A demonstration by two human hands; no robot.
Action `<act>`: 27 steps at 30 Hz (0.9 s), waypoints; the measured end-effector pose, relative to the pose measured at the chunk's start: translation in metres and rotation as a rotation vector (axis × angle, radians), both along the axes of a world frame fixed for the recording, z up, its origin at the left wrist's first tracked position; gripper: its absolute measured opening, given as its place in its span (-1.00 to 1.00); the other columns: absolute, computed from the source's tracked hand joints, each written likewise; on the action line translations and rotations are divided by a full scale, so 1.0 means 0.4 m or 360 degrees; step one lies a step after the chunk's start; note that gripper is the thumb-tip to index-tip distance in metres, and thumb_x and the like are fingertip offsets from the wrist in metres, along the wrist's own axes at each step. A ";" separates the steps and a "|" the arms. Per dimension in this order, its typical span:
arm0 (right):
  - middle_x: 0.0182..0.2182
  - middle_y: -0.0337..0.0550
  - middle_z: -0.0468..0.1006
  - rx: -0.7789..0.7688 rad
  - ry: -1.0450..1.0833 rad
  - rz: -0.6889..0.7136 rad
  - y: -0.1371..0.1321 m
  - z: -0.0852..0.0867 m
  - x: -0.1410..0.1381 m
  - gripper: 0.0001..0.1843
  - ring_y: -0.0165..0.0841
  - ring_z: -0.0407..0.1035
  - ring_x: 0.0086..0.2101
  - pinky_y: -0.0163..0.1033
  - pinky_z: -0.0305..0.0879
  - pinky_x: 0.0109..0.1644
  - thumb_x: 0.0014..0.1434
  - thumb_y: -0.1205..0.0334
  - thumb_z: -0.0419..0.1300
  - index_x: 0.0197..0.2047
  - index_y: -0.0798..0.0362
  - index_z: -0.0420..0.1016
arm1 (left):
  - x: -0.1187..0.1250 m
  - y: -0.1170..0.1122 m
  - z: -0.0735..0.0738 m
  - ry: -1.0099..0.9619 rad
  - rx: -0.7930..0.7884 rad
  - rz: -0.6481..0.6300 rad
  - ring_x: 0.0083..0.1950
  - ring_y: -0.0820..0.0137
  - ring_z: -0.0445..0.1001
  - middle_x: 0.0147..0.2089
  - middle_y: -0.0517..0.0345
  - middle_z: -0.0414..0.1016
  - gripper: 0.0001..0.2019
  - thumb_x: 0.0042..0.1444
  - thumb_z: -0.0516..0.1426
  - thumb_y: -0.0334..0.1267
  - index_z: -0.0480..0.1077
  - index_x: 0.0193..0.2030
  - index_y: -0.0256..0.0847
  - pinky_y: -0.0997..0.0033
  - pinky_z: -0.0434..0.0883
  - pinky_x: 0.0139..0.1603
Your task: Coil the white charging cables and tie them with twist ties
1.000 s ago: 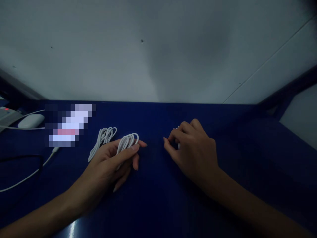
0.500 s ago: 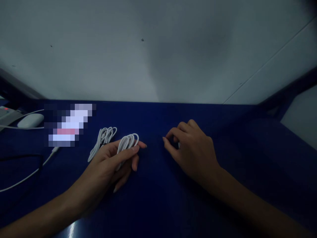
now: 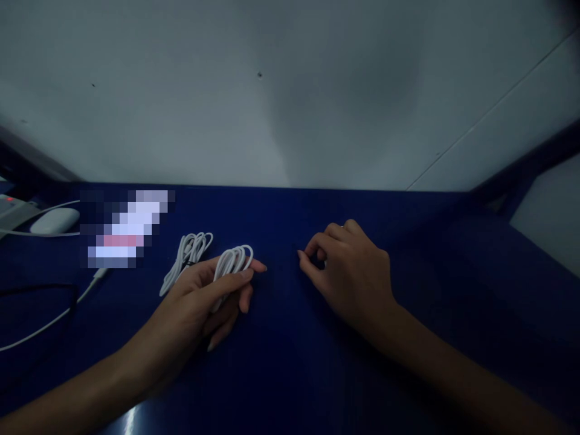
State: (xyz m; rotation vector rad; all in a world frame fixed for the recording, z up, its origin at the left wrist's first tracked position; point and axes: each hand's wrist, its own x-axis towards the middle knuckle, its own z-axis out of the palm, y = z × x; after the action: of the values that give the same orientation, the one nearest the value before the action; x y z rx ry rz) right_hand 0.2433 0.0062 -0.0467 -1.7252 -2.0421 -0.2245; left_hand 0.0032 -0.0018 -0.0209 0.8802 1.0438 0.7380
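Observation:
A coiled white cable is gripped between the thumb and fingers of my left hand, its loops standing up above the thumb. Just behind that hand, a second bundled white cable with a dark tie lies on the blue table. My right hand rests over the table to the right, fingers curled in and the thumb close to the index fingertip. A small pale bit shows inside its curl, but what it is stays hidden.
At the left lie a pixelated bright screen with a white cord plugged in, a white rounded case and a power strip with a red light. A pale wall rises behind the table.
The right hand's fingers have shifted slightly, so a different bit of the pale thing shows. The left hand and both cables look the same.

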 end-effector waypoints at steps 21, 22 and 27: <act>-0.38 -0.17 0.62 -0.0110 0.0080 0.0052 -0.017 0.015 -0.008 -0.75 -0.23 0.42 -0.28 -0.30 0.12 -0.48 0.33 0.27 0.49 -0.38 0.05 0.61 | -0.002 0.001 0.011 -0.0012 -0.0106 0.0046 -0.53 0.47 0.13 -0.36 0.15 0.52 -0.68 0.45 0.25 -0.01 0.74 0.04 -0.17 0.57 0.22 -0.61; -0.39 -0.17 0.61 -0.0114 0.0089 0.0052 -0.017 0.015 -0.008 -0.74 -0.23 0.42 -0.28 -0.30 0.12 -0.48 0.34 0.26 0.48 -0.39 0.05 0.60 | -0.002 0.002 0.011 -0.0013 -0.0106 0.0048 -0.52 0.47 0.15 -0.36 0.15 0.52 -0.67 0.45 0.25 0.00 0.73 0.04 -0.17 0.57 0.23 -0.61; -0.41 -0.16 0.59 -0.0114 0.0149 0.0057 -0.015 0.020 -0.010 -0.67 -0.25 0.41 -0.31 -0.29 0.13 -0.47 0.40 0.24 0.42 -0.43 0.06 0.57 | -0.009 0.002 0.003 -0.0106 -0.0142 0.0061 -0.51 0.46 0.24 -0.34 0.14 0.55 -0.62 0.50 0.19 0.04 0.70 0.12 -0.19 0.55 0.35 -0.56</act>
State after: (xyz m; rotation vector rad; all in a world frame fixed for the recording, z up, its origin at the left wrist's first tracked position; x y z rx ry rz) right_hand 0.2394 0.0002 -0.0387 -1.7062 -2.0335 -0.0588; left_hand -0.0006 -0.0009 -0.0197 0.7562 1.0286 0.7425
